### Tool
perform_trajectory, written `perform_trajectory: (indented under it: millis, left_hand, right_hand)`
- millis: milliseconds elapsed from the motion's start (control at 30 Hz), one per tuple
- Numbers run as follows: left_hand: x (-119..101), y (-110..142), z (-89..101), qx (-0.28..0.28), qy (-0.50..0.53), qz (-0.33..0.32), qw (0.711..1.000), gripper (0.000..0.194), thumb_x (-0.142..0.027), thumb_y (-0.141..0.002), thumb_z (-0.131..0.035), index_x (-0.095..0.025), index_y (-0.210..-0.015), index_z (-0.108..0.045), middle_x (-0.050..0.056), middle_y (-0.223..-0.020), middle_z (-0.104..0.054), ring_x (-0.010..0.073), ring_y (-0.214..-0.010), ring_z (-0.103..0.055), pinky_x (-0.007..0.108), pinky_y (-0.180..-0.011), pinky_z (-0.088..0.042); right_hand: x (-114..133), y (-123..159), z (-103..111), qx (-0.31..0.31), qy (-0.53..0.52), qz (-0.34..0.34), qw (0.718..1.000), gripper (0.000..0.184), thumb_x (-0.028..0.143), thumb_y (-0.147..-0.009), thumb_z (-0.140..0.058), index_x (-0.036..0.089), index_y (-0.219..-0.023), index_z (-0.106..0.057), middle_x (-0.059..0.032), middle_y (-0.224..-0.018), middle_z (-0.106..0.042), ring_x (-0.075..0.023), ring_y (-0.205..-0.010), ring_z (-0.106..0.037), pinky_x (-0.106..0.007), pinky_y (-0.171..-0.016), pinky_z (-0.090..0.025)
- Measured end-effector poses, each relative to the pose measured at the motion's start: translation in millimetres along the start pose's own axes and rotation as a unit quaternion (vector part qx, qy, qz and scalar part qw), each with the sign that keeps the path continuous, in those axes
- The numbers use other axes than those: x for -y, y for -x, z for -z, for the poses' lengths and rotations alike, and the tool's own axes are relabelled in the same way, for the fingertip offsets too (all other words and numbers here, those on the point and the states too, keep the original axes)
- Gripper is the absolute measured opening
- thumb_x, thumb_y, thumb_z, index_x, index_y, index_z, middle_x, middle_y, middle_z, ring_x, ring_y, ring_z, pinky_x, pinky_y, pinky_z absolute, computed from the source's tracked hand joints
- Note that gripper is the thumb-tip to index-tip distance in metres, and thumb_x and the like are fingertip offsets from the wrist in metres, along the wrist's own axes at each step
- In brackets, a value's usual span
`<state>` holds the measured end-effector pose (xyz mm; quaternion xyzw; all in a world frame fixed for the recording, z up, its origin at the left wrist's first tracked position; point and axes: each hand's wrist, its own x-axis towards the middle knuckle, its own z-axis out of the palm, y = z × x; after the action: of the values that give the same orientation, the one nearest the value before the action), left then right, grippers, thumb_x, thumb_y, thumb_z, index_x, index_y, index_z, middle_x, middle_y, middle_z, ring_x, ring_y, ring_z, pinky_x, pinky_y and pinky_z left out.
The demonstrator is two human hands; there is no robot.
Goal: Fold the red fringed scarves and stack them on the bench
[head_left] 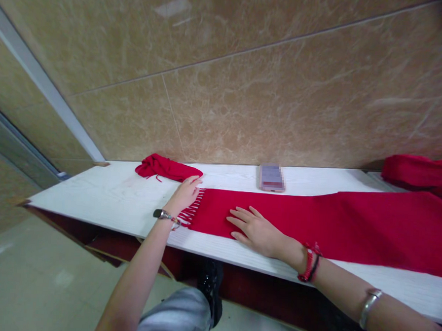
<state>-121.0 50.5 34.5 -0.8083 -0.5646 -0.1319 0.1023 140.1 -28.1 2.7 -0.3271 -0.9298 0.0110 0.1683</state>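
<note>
A red scarf lies stretched flat along the white tabletop, with its fringe at the left end. My right hand rests flat on the scarf, fingers spread, a short way in from that fringe. At the fringed end is my left hand, its fingers stretched out beside the corner and holding nothing that I can see. Its fingertips reach the near end of a crumpled red cloth lying behind the fringe; whether they touch it I cannot tell.
A phone lies behind the scarf, close to the tan marble-look wall. More bunched red fabric sits at the far right. The narrow white table ends at the left, with dark red shelves under its front edge.
</note>
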Motion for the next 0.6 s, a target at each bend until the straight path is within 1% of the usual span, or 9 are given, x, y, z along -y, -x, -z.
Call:
perform_trajectory:
  millis: [100,167,233,300,333,400,467,533,600]
  left_hand:
    - [-16.9,-0.7,-8.1,0.081,0.034,-0.049,0.995,0.043,-0.034,-0.091,-0.031,-0.018,-0.130,-0.042,0.007,-0.144,-0.029,0.0191,-0.132,-0.022,0.032,-0.107,-0.021]
    - [-16.7,4.0,-13.1,0.156,0.041,-0.029,0.987,0.047,-0.038,-0.092,-0.029,-0.021,-0.135,-0.035,0.006,-0.146,-0.023,0.0211,-0.133,-0.020,0.038,-0.106,-0.021]
    - [-5.0,11.9,-15.2,0.192,0.033,0.008,0.981,0.048,-0.039,-0.092,-0.024,-0.024,-0.138,-0.029,0.005,-0.147,-0.022,0.0221,-0.133,-0.021,0.042,-0.105,-0.022]
    - [13.8,21.4,-12.6,0.192,0.011,0.079,0.978,0.048,-0.039,-0.092,-0.020,-0.027,-0.138,-0.027,0.004,-0.146,-0.022,0.0256,-0.132,-0.022,0.050,-0.103,-0.022]
    - [23.7,26.1,-9.5,0.195,-0.007,0.138,0.971,0.049,-0.042,-0.091,-0.021,-0.028,-0.138,-0.028,0.004,-0.146,-0.023,0.0296,-0.131,-0.023,0.056,-0.101,-0.021]
    - [39.9,33.7,-0.1,0.197,-0.056,0.266,0.942,0.051,-0.048,-0.089,-0.026,-0.028,-0.135,-0.036,0.009,-0.144,-0.028,0.0380,-0.129,-0.025,0.065,-0.096,-0.018]
    - [47.5,37.7,11.4,0.183,-0.099,0.342,0.917,0.051,-0.046,-0.087,-0.033,-0.023,-0.130,-0.043,0.015,-0.142,-0.030,0.0425,-0.127,-0.025,0.067,-0.095,-0.016]
    - [45.2,38.0,22.4,0.166,-0.117,0.345,0.916,0.048,-0.039,-0.087,-0.035,-0.021,-0.130,-0.044,0.016,-0.142,-0.030,0.0405,-0.128,-0.025,0.062,-0.097,-0.019]
    - [35.3,36.5,31.3,0.175,-0.087,0.261,0.945,0.047,-0.034,-0.086,-0.037,-0.022,-0.131,-0.041,0.012,-0.142,-0.031,0.0336,-0.129,-0.026,0.053,-0.101,-0.024]
  right_hand:
    - [2.4,0.8,0.6,-0.036,0.037,0.023,0.998,0.041,0.035,-0.090,-0.040,0.016,-0.124,-0.051,-0.0122,-0.133,-0.045,-0.0269,-0.126,-0.035,-0.051,-0.105,-0.022]
    - [3.0,1.5,0.1,-0.035,0.038,0.031,0.998,0.039,0.033,-0.090,-0.039,0.016,-0.123,-0.052,-0.0114,-0.131,-0.048,-0.0255,-0.123,-0.039,-0.047,-0.104,-0.026]
    - [2.8,2.0,-0.7,-0.026,0.026,0.025,0.999,0.038,0.032,-0.090,-0.038,0.016,-0.121,-0.054,-0.0114,-0.128,-0.051,-0.0242,-0.118,-0.045,-0.044,-0.101,-0.033]
    - [2.2,2.3,-1.6,-0.023,0.017,0.020,0.999,0.037,0.031,-0.090,-0.039,0.016,-0.120,-0.054,-0.0121,-0.126,-0.053,-0.0239,-0.116,-0.048,-0.042,-0.098,-0.037]
    - [1.9,2.2,-2.0,-0.024,0.016,0.020,0.999,0.037,0.031,-0.090,-0.039,0.016,-0.120,-0.055,-0.0124,-0.126,-0.053,-0.0242,-0.115,-0.048,-0.043,-0.097,-0.038]
    - [1.4,1.9,-3.3,-0.029,0.020,0.025,0.999,0.037,0.030,-0.090,-0.039,0.016,-0.120,-0.055,-0.0127,-0.125,-0.053,-0.0251,-0.115,-0.049,-0.044,-0.096,-0.038]
    - [0.9,1.5,-4.9,-0.036,0.025,0.031,0.999,0.036,0.030,-0.090,-0.040,0.016,-0.119,-0.055,-0.0127,-0.124,-0.054,-0.0257,-0.114,-0.049,-0.044,-0.096,-0.039]
    - [0.7,1.0,-6.6,-0.042,0.030,0.035,0.998,0.035,0.029,-0.089,-0.041,0.016,-0.119,-0.055,-0.0126,-0.123,-0.055,-0.0256,-0.114,-0.049,-0.044,-0.096,-0.039]
    - [0.9,0.8,-7.4,-0.045,0.035,0.036,0.998,0.035,0.028,-0.089,-0.042,0.016,-0.118,-0.056,-0.0126,-0.123,-0.055,-0.0254,-0.113,-0.050,-0.044,-0.096,-0.039]
